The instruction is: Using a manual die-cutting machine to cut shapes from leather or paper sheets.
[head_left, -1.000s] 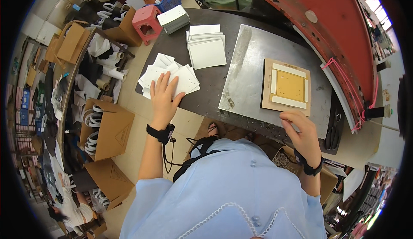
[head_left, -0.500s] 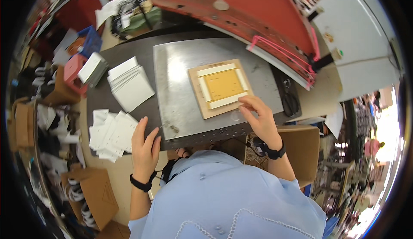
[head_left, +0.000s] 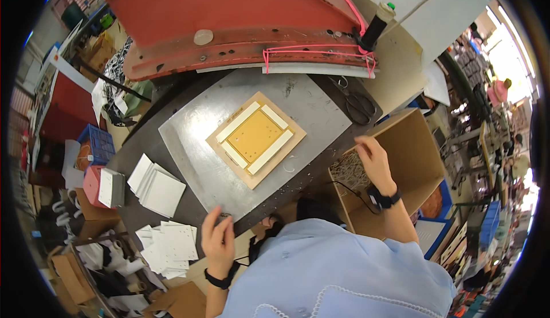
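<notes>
A wooden die board [head_left: 255, 183] with a yellow-brown centre [head_left: 255, 137] and white strips along its sides lies on a grey metal plate [head_left: 189, 134]. My right hand [head_left: 377, 164] hangs over the edge of a cardboard box [head_left: 415, 146], its fingers loosely bent and apart, with nothing visible in them. My left hand [head_left: 217, 243] is near the front edge of the table, beside a fanned pile of punched white pieces [head_left: 172, 246]. Its fingers are slightly curled and apart, and they hold nothing that I can see.
A red machine arm [head_left: 172, 31] with pink cord spans the far side of the plate. Scissors [head_left: 361, 109] lie at the table's right. Stacked white sheets [head_left: 160, 189] and a white-topped block [head_left: 112, 189] are on the left. Pale scraps [head_left: 349, 172] fill part of the box.
My right hand has left the die board's corner and moved right, over the box. The view has turned, so the board and table appear rotated. My left hand stays near the table's front edge.
</notes>
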Available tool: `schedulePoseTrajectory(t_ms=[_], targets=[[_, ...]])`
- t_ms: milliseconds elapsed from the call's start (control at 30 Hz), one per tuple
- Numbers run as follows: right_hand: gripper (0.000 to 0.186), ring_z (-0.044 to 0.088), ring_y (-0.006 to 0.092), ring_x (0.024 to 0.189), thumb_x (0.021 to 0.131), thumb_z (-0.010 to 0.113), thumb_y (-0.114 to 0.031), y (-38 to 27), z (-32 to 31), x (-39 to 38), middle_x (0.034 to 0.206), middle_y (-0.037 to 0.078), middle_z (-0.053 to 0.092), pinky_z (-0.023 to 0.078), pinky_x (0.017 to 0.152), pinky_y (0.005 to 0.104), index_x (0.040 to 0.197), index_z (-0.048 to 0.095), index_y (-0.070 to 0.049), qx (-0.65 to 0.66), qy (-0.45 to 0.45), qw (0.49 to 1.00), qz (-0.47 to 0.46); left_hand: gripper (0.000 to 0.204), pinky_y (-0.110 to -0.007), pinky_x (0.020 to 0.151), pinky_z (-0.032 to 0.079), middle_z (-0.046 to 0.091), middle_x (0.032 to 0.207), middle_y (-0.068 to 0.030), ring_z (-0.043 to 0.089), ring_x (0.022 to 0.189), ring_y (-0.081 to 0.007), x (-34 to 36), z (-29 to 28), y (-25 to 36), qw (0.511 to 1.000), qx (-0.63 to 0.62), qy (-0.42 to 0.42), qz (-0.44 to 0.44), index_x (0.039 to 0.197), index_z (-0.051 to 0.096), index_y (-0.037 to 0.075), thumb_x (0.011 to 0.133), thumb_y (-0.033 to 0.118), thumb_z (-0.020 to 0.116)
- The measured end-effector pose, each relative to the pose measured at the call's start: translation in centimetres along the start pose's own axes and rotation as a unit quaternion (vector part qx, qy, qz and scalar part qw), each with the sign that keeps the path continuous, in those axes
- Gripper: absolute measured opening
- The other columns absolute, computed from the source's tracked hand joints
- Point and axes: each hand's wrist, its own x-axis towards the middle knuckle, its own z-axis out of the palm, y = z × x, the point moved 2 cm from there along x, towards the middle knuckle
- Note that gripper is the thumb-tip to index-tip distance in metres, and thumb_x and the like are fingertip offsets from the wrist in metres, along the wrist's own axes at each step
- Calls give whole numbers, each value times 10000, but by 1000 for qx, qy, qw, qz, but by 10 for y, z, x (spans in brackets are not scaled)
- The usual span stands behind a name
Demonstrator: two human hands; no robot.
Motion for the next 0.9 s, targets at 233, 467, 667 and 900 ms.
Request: schedulePoseTrajectory(t_ms=[233, 467, 667, 900], targets=[[211, 667, 173, 790, 878, 605, -4, 49, 34, -161, 895, 106, 683, 527, 693, 294, 1084, 649, -1, 161, -125, 949, 241, 216, -400, 928, 486, 617, 1250, -182, 600, 1122, -355, 21, 54, 25, 992, -24, -75, 99, 1000, 703, 20, 789, -22, 719], [234, 700, 306, 890, 883, 634, -168, 91, 95, -202, 963, 165, 718, 548, 795, 367, 1057, 687, -20, 197, -327, 894, 235, 319, -505, 1013, 399, 574, 1322, -184, 523, 1219, -395, 34, 80, 70, 962, 120, -139, 202, 1068, 686, 35, 755, 50, 746], [223, 653, 356, 904, 826, 639, -134, 149, 141, -263, 935, 170, 676, 531, 793, 425, 1017, 694, -34, 164, -267, 921, 232, 482, -529, 1048, 371, 490, 1409, -209, 465, 1287, -390, 38, 124, 85, 902, 265, -201, 274, 1199, 644, 67, 769, 216, 803], [281, 600, 387, 1054, 763, 699, -99, 195, 161, -338, 1098, 193, 647, 487, 937, 425, 1024, 678, 3, 214, -217, 883, 357, 663, -630, 1061, 318, 352, 1442, -363, 367, 1323, -539, 48, 155, 78, 832, 399, -279, 266, 1295, 534, 6, 755, 261, 821]])
